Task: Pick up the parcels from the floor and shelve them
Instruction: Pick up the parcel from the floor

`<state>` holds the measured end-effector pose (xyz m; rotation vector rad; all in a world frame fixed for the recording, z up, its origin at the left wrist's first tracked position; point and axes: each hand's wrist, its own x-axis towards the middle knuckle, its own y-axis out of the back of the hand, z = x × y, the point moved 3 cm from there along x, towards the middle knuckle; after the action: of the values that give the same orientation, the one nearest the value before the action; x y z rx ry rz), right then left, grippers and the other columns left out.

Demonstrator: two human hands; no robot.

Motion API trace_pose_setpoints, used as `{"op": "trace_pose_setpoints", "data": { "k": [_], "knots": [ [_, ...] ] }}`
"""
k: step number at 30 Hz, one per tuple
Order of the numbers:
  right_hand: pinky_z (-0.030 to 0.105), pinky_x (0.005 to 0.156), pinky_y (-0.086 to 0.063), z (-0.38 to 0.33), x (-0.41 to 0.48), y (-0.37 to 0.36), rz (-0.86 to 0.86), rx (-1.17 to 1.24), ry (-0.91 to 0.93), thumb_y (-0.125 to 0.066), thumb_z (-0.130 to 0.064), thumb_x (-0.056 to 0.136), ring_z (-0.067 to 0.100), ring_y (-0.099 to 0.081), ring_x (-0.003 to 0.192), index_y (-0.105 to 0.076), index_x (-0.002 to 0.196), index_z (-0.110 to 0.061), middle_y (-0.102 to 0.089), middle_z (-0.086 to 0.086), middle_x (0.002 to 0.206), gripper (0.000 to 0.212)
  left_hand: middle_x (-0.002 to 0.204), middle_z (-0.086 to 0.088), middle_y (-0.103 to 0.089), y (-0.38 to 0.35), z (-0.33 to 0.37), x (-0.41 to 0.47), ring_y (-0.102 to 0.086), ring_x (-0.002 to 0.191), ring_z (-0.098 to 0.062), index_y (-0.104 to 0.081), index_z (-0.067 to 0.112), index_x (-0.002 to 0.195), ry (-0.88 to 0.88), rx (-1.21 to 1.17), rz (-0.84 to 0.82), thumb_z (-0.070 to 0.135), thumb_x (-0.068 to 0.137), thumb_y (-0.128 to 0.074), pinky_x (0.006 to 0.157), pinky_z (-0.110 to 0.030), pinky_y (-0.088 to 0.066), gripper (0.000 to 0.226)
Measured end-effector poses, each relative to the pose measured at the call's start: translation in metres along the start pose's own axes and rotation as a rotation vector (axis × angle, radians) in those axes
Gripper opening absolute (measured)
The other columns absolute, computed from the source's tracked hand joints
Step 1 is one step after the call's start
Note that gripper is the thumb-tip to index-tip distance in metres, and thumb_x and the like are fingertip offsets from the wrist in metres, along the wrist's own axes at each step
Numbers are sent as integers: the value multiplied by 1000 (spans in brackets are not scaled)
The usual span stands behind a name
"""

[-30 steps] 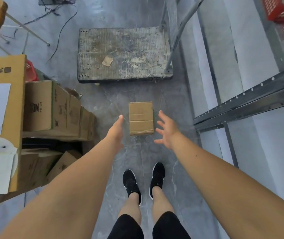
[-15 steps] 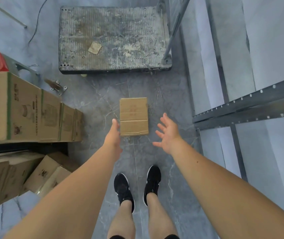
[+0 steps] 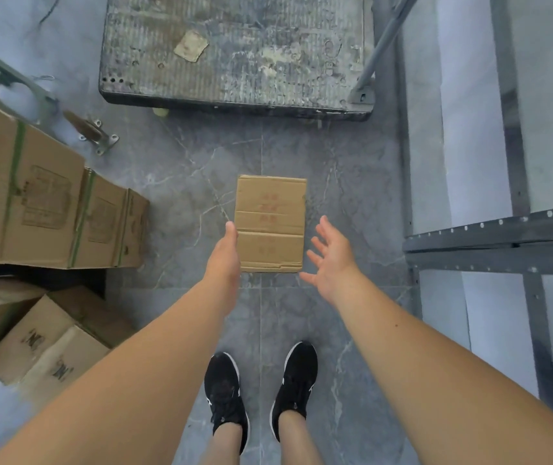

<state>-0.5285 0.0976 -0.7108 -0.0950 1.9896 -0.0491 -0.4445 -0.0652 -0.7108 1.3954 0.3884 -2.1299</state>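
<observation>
A small flat cardboard parcel (image 3: pixel 270 223) lies on the grey tiled floor just ahead of my feet. My left hand (image 3: pixel 224 256) is stretched down at the parcel's left edge, edge-on, fingers together and straight, holding nothing. My right hand (image 3: pixel 330 260) hovers at the parcel's lower right corner, palm turned inward, fingers spread, holding nothing. Neither hand visibly grips the parcel. A grey metal shelf (image 3: pixel 496 236) with a perforated rail stands on the right.
A worn flat platform cart (image 3: pixel 234 58) with an angled handle sits beyond the parcel. Large cardboard boxes (image 3: pixel 43 203) are stacked at left, with smaller tipped boxes (image 3: pixel 33 340) below them. My black shoes (image 3: pixel 258 394) stand behind the parcel.
The view has dropped closer to the floor and the parcel looks larger. Both hands have come nearer to the parcel's sides, the left hand now level with its left edge.
</observation>
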Motion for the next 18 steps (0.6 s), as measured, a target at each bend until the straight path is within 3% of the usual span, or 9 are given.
{"op": "trace_pose_setpoints", "data": {
  "k": [5, 13, 14, 16, 17, 18],
  "knots": [
    [62, 121, -24, 10, 44, 4, 23, -73, 0, -53, -61, 99, 23, -26, 158, -41, 159, -31, -31, -3, 172, 69, 175, 4, -29, -2, -12, 48, -26, 161, -25, -26, 33, 168, 4, 19, 26, 75, 103, -31, 128, -54, -19, 77],
    [66, 123, -21, 22, 109, 17, 62, -149, -8, -55, -64, 96, 25, -29, 157, -41, 160, -31, -33, -3, 170, 73, 169, 1, -40, -6, -12, 114, -41, 153, -27, -32, 27, 166, -128, 33, 112, 66, 107, -38, 127, -51, -31, 71],
    [65, 120, -26, 23, 117, 18, 72, -149, 2, -55, -63, 96, 24, -38, 151, -49, 153, -35, -40, -6, 165, 63, 167, 1, -43, -7, -13, 121, -44, 151, -27, -34, 27, 165, -133, 31, 116, 66, 106, -38, 126, -53, -34, 71],
    [56, 98, -43, 26, 131, 17, 69, -142, -5, -57, -61, 97, 13, -60, 113, -69, 113, -43, -64, -14, 129, 27, 163, 0, -49, -9, -15, 135, -49, 147, -28, -38, 28, 163, -137, 33, 123, 67, 105, -39, 123, -55, -37, 70],
    [48, 85, -45, 26, 136, 16, 69, -129, -5, -58, -59, 97, 8, -60, 95, -71, 91, -44, -70, -19, 106, 21, 161, 0, -51, -10, -16, 141, -51, 145, -29, -39, 29, 163, -139, 38, 123, 68, 105, -39, 123, -55, -39, 70],
    [42, 76, -45, 28, 143, 17, 72, -116, 4, -59, -59, 97, 8, -61, 85, -73, 75, -45, -75, -20, 85, 30, 160, 0, -52, -10, -18, 146, -51, 144, -29, -39, 29, 162, -136, 41, 117, 69, 104, -39, 122, -55, -39, 70]
  ]
}}
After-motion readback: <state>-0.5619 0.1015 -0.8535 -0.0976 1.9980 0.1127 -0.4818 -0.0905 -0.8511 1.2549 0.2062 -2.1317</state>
